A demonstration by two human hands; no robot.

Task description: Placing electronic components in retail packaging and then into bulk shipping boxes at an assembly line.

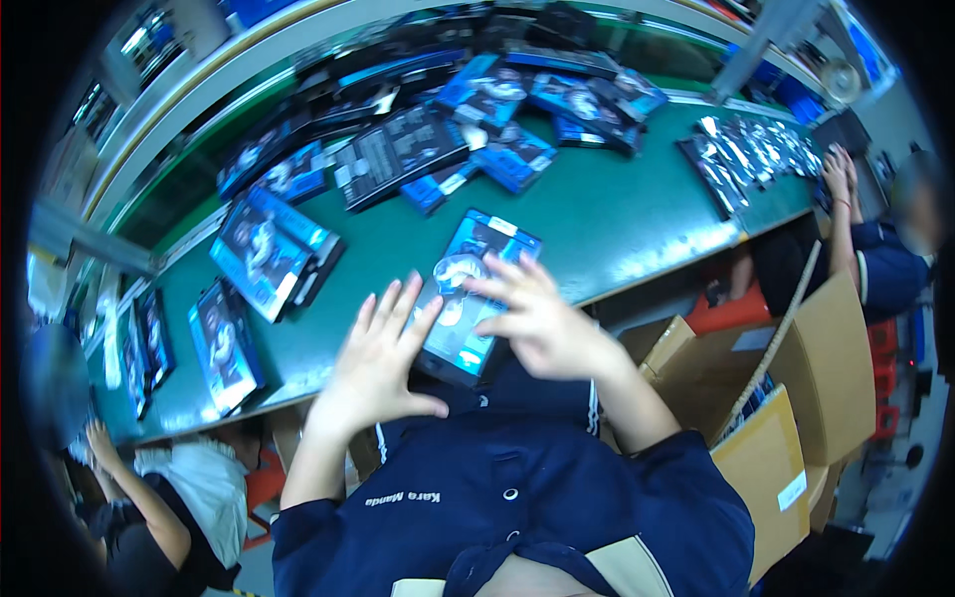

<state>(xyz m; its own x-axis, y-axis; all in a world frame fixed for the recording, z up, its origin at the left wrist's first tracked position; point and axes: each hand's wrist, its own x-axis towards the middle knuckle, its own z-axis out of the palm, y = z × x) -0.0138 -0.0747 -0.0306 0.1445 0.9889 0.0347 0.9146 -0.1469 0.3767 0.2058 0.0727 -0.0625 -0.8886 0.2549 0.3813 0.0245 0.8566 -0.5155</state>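
A flat black and blue retail box lies on the green table in front of me, overhanging its near edge toward my body. My left hand is at the box's left side, fingers spread, the fingertips near its edge. Over the upper right part of the box is my right hand, its fingers apart and bent a little, some of them over the printed face. Neither hand grips anything. Whether the fingertips press on the box I cannot tell.
Similar boxes are heaped along the table's far side, with more to the left. Silvery packets lie at the far right. An opened cardboard carton stands at my right. Co-workers sit at both ends.
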